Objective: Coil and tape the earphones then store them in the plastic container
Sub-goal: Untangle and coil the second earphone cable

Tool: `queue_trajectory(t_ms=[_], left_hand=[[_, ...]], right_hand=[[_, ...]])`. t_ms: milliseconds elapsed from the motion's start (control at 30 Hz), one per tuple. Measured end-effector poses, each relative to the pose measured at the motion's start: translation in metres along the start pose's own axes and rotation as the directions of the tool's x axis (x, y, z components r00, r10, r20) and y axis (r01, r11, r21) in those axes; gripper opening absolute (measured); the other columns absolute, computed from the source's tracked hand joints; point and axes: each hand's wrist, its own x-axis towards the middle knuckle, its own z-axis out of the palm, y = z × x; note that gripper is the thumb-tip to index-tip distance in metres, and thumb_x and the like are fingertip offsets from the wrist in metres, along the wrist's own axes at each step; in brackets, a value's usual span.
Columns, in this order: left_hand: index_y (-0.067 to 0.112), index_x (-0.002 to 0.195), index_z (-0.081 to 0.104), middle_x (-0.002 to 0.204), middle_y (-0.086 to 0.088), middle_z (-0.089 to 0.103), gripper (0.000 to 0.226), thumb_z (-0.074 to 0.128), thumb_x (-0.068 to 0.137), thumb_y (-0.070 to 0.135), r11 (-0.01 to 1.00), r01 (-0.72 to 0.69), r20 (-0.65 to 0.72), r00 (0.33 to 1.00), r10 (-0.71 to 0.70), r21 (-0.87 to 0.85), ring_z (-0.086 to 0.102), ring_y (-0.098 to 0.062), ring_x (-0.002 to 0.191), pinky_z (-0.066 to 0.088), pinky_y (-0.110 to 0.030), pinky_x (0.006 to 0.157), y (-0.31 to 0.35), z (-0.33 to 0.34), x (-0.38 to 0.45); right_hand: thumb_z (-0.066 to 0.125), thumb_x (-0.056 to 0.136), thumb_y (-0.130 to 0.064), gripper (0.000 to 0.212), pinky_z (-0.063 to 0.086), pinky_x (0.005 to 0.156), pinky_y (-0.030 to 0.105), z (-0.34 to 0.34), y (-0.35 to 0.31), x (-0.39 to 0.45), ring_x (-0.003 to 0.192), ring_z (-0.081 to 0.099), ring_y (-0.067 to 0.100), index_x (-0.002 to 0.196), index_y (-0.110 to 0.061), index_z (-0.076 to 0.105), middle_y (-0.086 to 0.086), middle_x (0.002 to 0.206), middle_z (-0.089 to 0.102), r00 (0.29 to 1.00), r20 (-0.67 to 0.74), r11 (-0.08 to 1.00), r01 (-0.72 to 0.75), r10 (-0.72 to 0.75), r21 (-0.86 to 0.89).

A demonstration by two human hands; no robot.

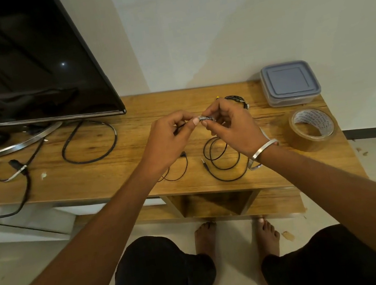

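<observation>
1. The left hand [171, 132] and right hand [231, 126] meet above the wooden table [112, 168], each pinching between thumb and fingertips a small taped bundle [205, 118]; whether it is coiled earphone wire I cannot tell for sure.
2. To do this well, I judge the tape should be pressed flat all round while the other hand keeps the loops from springing loose.
3. Below the hands, a black earphone cable [223, 159] lies loose on the table, its plug showing; it looks not yet coiled.
4. The tape roll [311, 128] stands near the right wrist, within easy reach.
5. The plastic container [290, 83] sits behind the roll with its lid on; it needs opening before storing.
</observation>
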Motion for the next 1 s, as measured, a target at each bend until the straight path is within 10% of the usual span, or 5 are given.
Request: queue_trajectory(t_ms=[267, 433, 600, 767, 1000], left_hand=[[0.005, 0.101, 0.072, 0.056, 0.028, 0.057, 0.020, 0.056, 0.098, 0.017, 0.988, 0.142, 0.106, 0.985, -0.134, -0.067, 0.050, 0.010, 0.053, 0.037, -0.005, 0.053, 0.005, -0.003, 0.001], [0.024, 0.084, 0.072, 0.057, 0.004, 0.043, 0.023, 0.056, 0.097, 0.034, 0.973, 0.231, 0.151, 0.963, -0.224, -0.030, 0.038, -0.013, 0.051, 0.033, -0.026, 0.051, -0.003, -0.004, 0.000], [0.019, 0.087, 0.072, 0.052, 0.004, 0.040, 0.027, 0.053, 0.099, 0.034, 0.969, 0.238, 0.144, 0.959, -0.246, 0.071, 0.033, -0.003, 0.041, 0.033, -0.015, 0.046, -0.008, -0.009, -0.002], [0.017, 0.089, 0.072, 0.075, 0.004, 0.071, 0.026, 0.053, 0.099, 0.031, 0.964, 0.254, 0.138, 0.955, -0.264, 0.084, 0.057, -0.006, 0.068, 0.043, -0.020, 0.060, -0.009, -0.010, -0.003], [0.017, 0.088, 0.073, 0.096, 0.005, 0.073, 0.023, 0.055, 0.098, 0.027, 0.978, 0.168, 0.181, 0.965, -0.188, 0.120, 0.064, -0.002, 0.094, 0.047, -0.022, 0.081, -0.006, -0.004, 0.001]], right_hand=[[0.064, 0.088, -0.015, 0.010, 0.055, 0.067, 0.040, -0.001, 0.001, -0.003, 0.073, 0.063, 0.014, 0.096, -0.014, 0.057, -0.005, 0.083, 0.062, 0.999, -0.008, 0.998, 0.036, -0.037, -0.048], [0.062, 0.089, -0.018, 0.010, 0.055, 0.066, 0.041, -0.004, 0.008, -0.004, 0.071, 0.064, 0.019, 0.097, -0.021, 0.056, 0.000, 0.083, 0.065, 1.000, -0.011, 0.994, -0.001, 0.000, -0.111], [0.062, 0.089, -0.016, 0.011, 0.056, 0.067, 0.040, -0.013, 0.022, -0.003, 0.070, 0.065, 0.020, 0.095, -0.022, 0.054, 0.003, 0.082, 0.064, 0.982, -0.124, 0.965, -0.166, 0.143, -0.203], [0.061, 0.089, -0.018, 0.011, 0.043, 0.062, 0.021, -0.017, 0.032, -0.005, 0.085, 0.060, 0.018, 0.098, -0.017, 0.056, 0.002, 0.093, 0.065, 0.941, -0.116, 0.875, -0.339, 0.319, -0.344], [0.068, 0.080, -0.033, 0.073, 0.031, 0.110, 0.047, 0.003, 0.012, -0.007, 0.135, 0.031, 0.021, 0.141, -0.020, 0.031, 0.002, 0.143, 0.034, 0.973, 0.207, 0.898, 0.003, 0.098, -0.441]])
